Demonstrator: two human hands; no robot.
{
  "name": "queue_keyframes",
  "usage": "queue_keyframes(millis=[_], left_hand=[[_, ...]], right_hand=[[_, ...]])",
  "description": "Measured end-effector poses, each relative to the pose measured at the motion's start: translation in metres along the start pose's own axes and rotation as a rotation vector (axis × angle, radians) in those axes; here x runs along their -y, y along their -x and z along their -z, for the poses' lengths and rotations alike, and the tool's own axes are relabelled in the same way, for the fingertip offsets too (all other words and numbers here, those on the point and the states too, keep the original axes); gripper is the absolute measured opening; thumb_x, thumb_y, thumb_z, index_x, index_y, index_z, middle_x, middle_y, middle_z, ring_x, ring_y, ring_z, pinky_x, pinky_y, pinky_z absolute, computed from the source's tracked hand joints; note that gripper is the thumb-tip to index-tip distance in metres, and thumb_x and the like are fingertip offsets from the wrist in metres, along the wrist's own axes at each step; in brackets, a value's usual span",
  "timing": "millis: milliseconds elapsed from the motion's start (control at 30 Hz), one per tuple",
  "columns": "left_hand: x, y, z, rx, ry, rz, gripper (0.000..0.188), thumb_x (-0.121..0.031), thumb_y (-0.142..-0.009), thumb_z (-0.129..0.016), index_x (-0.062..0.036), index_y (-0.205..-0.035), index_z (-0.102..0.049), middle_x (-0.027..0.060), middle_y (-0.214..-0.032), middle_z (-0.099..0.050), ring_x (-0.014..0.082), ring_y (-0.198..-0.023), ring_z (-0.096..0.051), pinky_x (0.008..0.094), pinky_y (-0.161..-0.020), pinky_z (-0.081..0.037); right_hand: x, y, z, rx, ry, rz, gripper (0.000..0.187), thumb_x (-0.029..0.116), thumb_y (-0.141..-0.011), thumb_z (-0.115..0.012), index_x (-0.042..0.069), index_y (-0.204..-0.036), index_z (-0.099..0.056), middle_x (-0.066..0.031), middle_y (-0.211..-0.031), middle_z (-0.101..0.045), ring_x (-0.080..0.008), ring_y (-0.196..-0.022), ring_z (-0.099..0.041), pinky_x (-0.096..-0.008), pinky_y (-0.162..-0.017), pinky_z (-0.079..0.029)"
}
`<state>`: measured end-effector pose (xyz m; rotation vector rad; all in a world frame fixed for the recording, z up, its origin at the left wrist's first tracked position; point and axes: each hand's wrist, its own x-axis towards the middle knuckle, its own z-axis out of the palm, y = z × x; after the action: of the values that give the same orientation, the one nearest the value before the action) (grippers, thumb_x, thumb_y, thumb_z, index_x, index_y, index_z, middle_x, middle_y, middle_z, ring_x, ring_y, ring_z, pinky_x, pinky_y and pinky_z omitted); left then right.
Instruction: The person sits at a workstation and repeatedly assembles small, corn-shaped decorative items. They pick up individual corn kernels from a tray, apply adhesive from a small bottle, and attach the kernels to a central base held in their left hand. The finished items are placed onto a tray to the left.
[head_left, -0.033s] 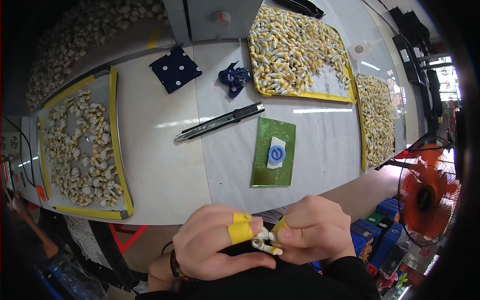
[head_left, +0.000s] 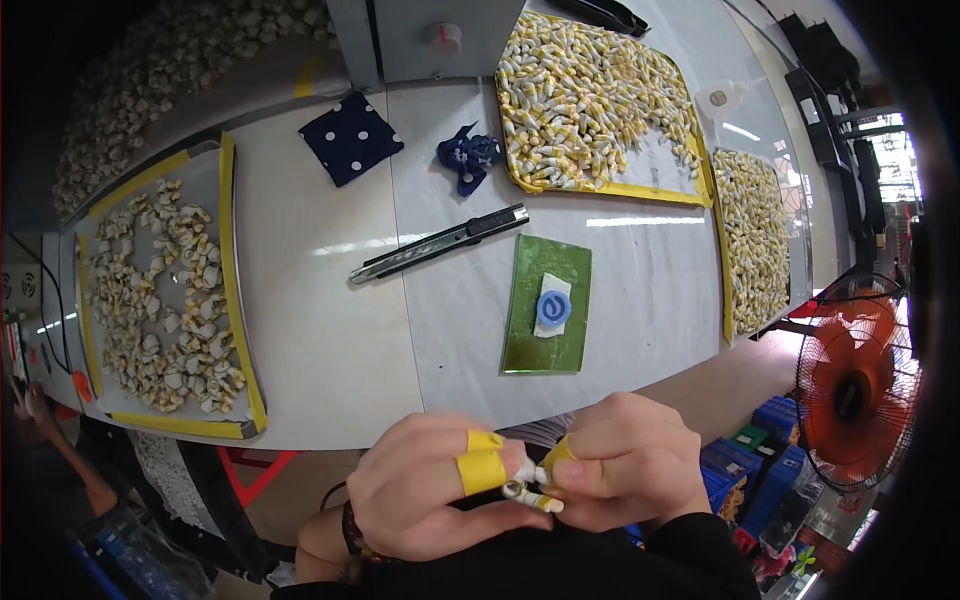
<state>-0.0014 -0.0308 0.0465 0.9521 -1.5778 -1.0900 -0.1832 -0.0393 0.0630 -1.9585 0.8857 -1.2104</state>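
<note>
Just off the table's near edge, my left hand and my right hand meet, fingers pinched. Yellow tape wraps fingers on both. Between the fingertips are small white-and-yellow tapered pieces; one shows a round hollow end. My right thumb and index press on one, while my left fingertips grip from the other side. The fingers partly cover the pieces, so how they join I cannot tell. Beyond the hands, a green rectangular plate lies on the table, bearing a white patch and a round blue cap.
A black snap-off utility knife lies left of the plate. Yellow-edged trays of small pieces stand at left, far right and right. Dotted navy cloth and a crumpled scrap lie behind. An orange fan stands at right.
My left fingertips and thumb have shifted slightly around the pieces, covering more of the upper one. My right hand has hardly moved.
</note>
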Motion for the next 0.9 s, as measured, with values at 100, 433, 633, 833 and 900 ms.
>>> queue_keyframes(millis=[100,433,633,833,900], left_hand=[[0.007,0.008,-0.001,-0.019,0.015,-0.069,0.035,-0.013,-0.062,-0.082,-0.0012,-0.091,-0.066,0.007,-0.083,-0.065,0.0226,-0.071,-0.063,0.0286,-0.062,-0.049],[0.001,0.01,0.0,0.048,1.026,0.585,0.031,-0.004,-0.075,-0.073,0.0061,-0.101,-0.06,0.0118,-0.092,-0.063,0.0132,-0.086,-0.06,0.0254,-0.078,-0.047],[0.011,0.02,0.001,0.089,0.891,0.41,0.025,0.0,-0.075,-0.072,0.0055,-0.096,-0.06,0.0115,-0.088,-0.064,0.014,-0.08,-0.063,0.0256,-0.074,-0.049],[0.007,0.016,0.002,0.113,0.818,0.43,0.017,0.003,-0.074,-0.071,0.0057,-0.088,-0.062,0.0116,-0.081,-0.065,0.0148,-0.073,-0.063,0.0247,-0.067,-0.05],[0.005,0.016,0.003,0.13,0.78,0.428,0.016,0.003,-0.074,-0.071,0.0056,-0.087,-0.062,0.0118,-0.08,-0.066,0.0149,-0.073,-0.063,0.0243,-0.067,-0.049]], right_hand=[[-0.001,0.0,-0.001,0.052,-0.102,-0.037,0.023,-0.003,-0.065,-0.071,0.0,-0.087,-0.065,-0.0085,-0.077,-0.062,-0.0197,-0.059,-0.058,-0.0264,-0.052,-0.047],[-0.01,-0.01,0.012,0.253,-0.38,-0.271,0.018,0.007,-0.071,-0.073,0.006,-0.088,-0.067,-0.0055,-0.083,-0.049,-0.017,-0.073,-0.05,-0.0248,-0.062,-0.039],[-0.008,-0.012,0.01,0.295,-0.464,-0.334,0.014,0.007,-0.073,-0.072,0.005,-0.085,-0.064,-0.0056,-0.083,-0.049,-0.0176,-0.074,-0.05,-0.0257,-0.064,-0.04],[-0.006,-0.013,0.013,0.345,-0.388,-0.322,0.014,0.008,-0.074,-0.071,0.006,-0.084,-0.062,-0.0064,-0.082,-0.049,-0.0204,-0.073,-0.049,-0.0273,-0.063,-0.04],[-0.004,-0.015,0.014,0.36,-0.345,-0.308,0.014,0.007,-0.074,-0.071,0.006,-0.083,-0.061,-0.0068,-0.082,-0.048,-0.0215,-0.073,-0.049,-0.0282,-0.062,-0.04]])
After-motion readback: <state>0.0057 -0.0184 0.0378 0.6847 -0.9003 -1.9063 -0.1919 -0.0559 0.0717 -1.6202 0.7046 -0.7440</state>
